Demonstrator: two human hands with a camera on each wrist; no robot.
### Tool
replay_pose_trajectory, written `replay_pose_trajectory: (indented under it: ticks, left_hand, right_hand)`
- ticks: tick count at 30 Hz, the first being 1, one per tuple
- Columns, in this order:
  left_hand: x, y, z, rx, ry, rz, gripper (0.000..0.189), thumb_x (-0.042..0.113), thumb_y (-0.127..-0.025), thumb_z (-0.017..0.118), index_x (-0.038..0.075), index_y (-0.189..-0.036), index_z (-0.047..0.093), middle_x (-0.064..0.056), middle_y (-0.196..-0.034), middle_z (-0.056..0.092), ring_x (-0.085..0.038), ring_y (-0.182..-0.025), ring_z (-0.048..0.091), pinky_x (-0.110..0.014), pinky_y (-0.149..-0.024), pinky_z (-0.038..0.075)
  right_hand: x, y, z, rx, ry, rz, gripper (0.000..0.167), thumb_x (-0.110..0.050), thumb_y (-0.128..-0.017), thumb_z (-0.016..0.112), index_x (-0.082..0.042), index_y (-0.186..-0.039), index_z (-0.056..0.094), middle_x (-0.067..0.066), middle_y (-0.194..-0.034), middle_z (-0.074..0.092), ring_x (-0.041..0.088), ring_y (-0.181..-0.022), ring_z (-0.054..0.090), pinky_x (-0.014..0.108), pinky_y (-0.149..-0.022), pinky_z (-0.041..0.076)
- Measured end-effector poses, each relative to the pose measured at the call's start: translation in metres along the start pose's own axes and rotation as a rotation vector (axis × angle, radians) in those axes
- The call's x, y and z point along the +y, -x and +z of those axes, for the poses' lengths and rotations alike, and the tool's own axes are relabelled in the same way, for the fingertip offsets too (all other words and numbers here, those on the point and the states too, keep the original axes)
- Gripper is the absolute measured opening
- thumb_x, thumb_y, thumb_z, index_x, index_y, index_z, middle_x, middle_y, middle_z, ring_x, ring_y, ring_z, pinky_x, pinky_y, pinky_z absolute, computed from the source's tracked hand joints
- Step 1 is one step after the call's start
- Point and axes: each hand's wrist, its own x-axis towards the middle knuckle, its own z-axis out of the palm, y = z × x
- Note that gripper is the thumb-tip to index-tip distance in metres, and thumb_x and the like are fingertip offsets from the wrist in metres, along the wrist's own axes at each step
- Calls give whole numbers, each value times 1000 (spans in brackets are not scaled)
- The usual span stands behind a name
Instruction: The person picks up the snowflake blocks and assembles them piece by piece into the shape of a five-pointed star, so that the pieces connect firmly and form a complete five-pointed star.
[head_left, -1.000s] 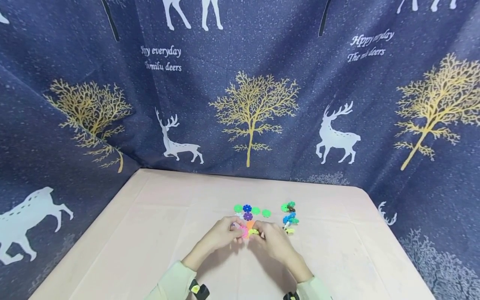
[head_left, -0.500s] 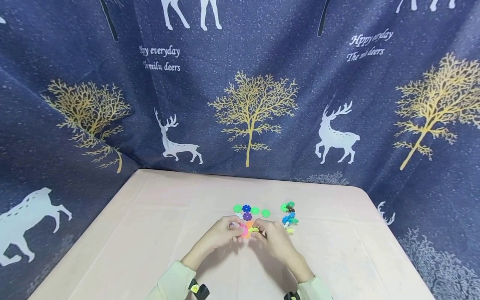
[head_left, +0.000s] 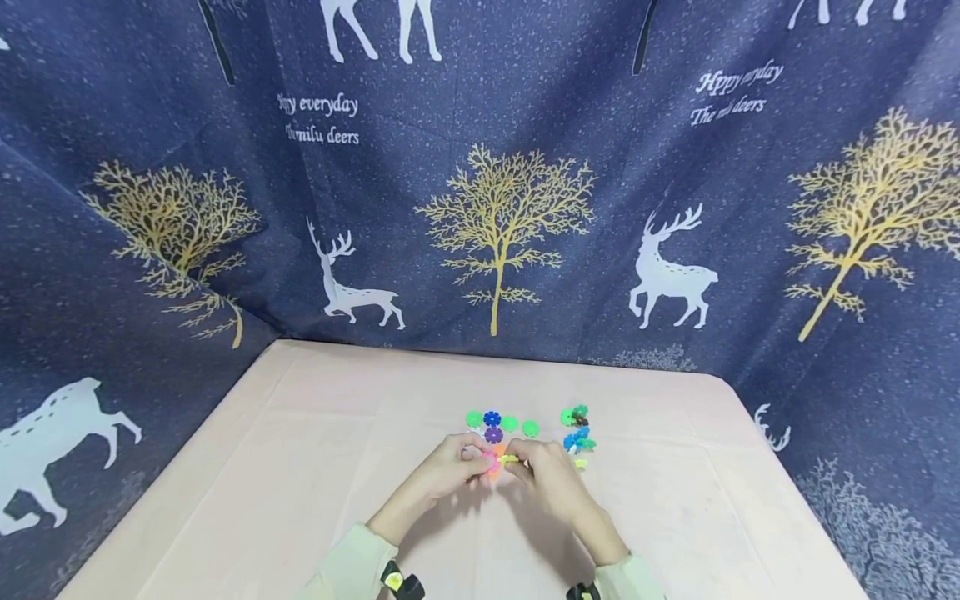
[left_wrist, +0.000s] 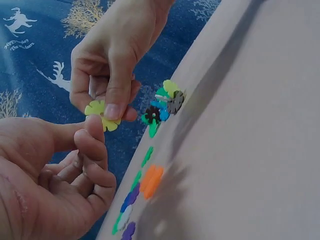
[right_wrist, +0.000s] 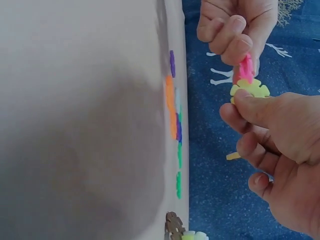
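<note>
My left hand [head_left: 450,462] pinches a pink notched flower-shaped plastic disc [right_wrist: 246,68] between thumb and fingertips. With thumb and index finger, my right hand [head_left: 553,482] grips a yellow disc [right_wrist: 252,89] of the same kind. Both discs are held above the table, and their edges meet at an angle in the right wrist view. From the left wrist view the yellow disc shows broadside, while the pink one is hidden behind my left fingers. Orange discs [left_wrist: 151,182] lie on the table just beyond the hands.
Behind the hands, green discs [head_left: 531,428], a dark blue disc [head_left: 492,418] and a purple disc [head_left: 493,435] lie in a loose row. To the right sits a cluster of discs, including blue ones [head_left: 577,438]. A patterned curtain [head_left: 450,250] hangs past the table's far edge.
The yellow disc has tilted slightly in my right fingers and looks more edge-on in the head view. Both hands have stayed almost in place. The discs on the table have not moved.
</note>
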Motion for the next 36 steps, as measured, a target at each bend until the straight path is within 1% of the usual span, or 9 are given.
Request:
replay_pose_trajectory:
  ticks: [6, 9, 12, 16, 22, 26, 28, 33, 36]
  left_hand:
    - [-2, 0, 4, 24, 28, -4, 11, 5, -96, 63, -4, -100, 59, -9, -67, 64, -10, -53, 51, -21, -49, 36]
    - [-2, 0, 5, 24, 41, -8, 9, 5, -96, 64, -2, -98, 59, -9, -67, 65, -9, -52, 52, -21, -50, 38]
    - [-1, 0, 5, 23, 46, -8, 9, 4, -95, 64, -3, -98, 60, -11, -68, 66, -8, -52, 53, -20, -52, 41]
    - [1, 0, 6, 25, 36, 6, 9, 2, -94, 65, -4, -97, 60, -15, -70, 65, -8, -52, 54, -20, -53, 43]
    - [2, -2, 5, 0, 36, 17, 9, 3, -94, 65, -4, -98, 60, -20, -73, 67, -8, -52, 55, -20, -53, 46]
    - [2, -3, 4, -17, 30, 12, 11, 5, -95, 65, -4, -99, 59, -26, -76, 67, -7, -52, 56, -20, -54, 47]
    - [2, -4, 3, -11, 19, 4, 12, 6, -95, 65, -3, -99, 59, -28, -78, 68, -8, -52, 56, -20, -54, 47]
    - [0, -1, 0, 19, -20, -22, 15, 8, -94, 67, -2, -102, 58, -26, -81, 70, -10, -52, 56, -22, -55, 46]
    - [0, 2, -3, 34, -31, -32, 19, 10, -93, 69, -2, -105, 58, -23, -82, 71, -11, -54, 58, -23, -56, 48]
  right_hand:
    - [0, -3, -4, -2, 44, -63, 23, -8, -83, 78, -18, -75, 59, -11, -65, 56, 1, -57, 43, 19, -56, 41]
    - [0, -3, -5, 0, 40, -83, 21, -9, -84, 77, -17, -75, 60, -10, -65, 57, 1, -58, 45, 19, -57, 42]
    - [0, -3, -6, -2, 67, -91, 21, -12, -84, 77, -18, -74, 60, -10, -67, 60, 0, -59, 46, 22, -61, 41]
    - [-3, -4, -7, 3, 102, -91, 22, -14, -83, 78, -20, -73, 59, -11, -68, 62, 1, -59, 46, 24, -63, 35]
    - [-2, -3, -8, 17, 81, -80, 17, -14, -82, 79, -20, -77, 64, -10, -71, 67, 0, -61, 48, 25, -65, 34]
    - [0, -3, -8, 0, 88, -56, 13, -16, -83, 79, -22, -81, 67, -12, -73, 68, -1, -61, 47, 26, -66, 36]
    - [1, -3, -7, -8, 84, -43, 10, -18, -83, 79, -22, -83, 69, -12, -73, 68, -1, -61, 48, 26, -66, 37]
    - [3, -7, -2, -17, 64, -23, 8, -21, -84, 79, -18, -87, 72, -7, -79, 73, 4, -68, 64, 25, -68, 50]
    - [6, -9, 3, -41, 53, -5, 8, -21, -85, 78, -17, -90, 73, -4, -82, 74, 9, -74, 68, 24, -68, 54]
